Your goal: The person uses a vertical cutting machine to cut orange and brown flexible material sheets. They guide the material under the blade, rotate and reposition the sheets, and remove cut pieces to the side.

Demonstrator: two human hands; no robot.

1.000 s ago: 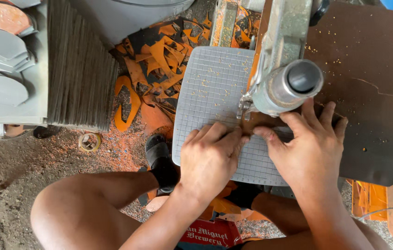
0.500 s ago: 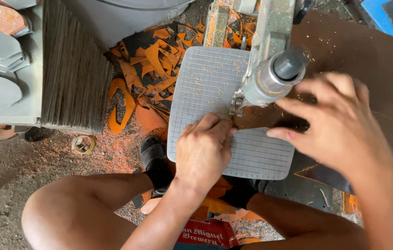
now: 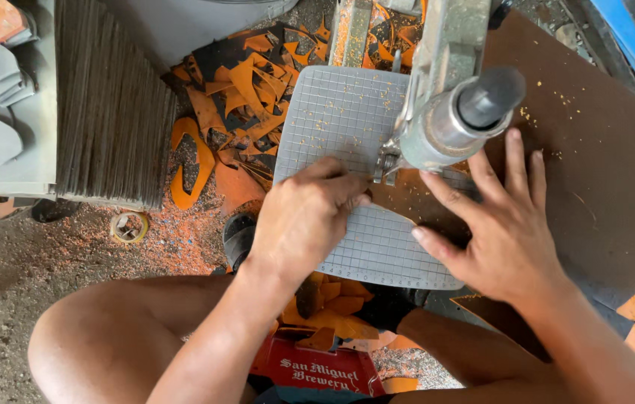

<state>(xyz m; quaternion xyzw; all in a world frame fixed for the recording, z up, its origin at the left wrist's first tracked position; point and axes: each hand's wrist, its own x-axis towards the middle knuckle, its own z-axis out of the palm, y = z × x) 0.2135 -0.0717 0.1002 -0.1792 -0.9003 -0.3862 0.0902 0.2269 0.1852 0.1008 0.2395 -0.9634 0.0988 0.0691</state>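
Both hands press one brown sheet (image 3: 587, 172) flat on the gridded saw table (image 3: 340, 120), under the grey machine head (image 3: 456, 120). The left hand (image 3: 306, 217) stays curled beside the blade; the right hand (image 3: 504, 224), fingers spread, has drawn back toward the body, gripping nothing.

The gridded plate (image 3: 347, 135) is pale grey, ruled with fine darker lines and flecked with yellow-orange dust, and the brown sheet (image 3: 587, 157) lying across its right part is dark brown with the same flecks. Left of the plate, the scraps (image 3: 246, 93) are bright orange and black, the stacked sheets (image 3: 111, 105) dark grey with thin pale edge lines. Below the plate, the crate (image 3: 317, 370) is red with white lettering.
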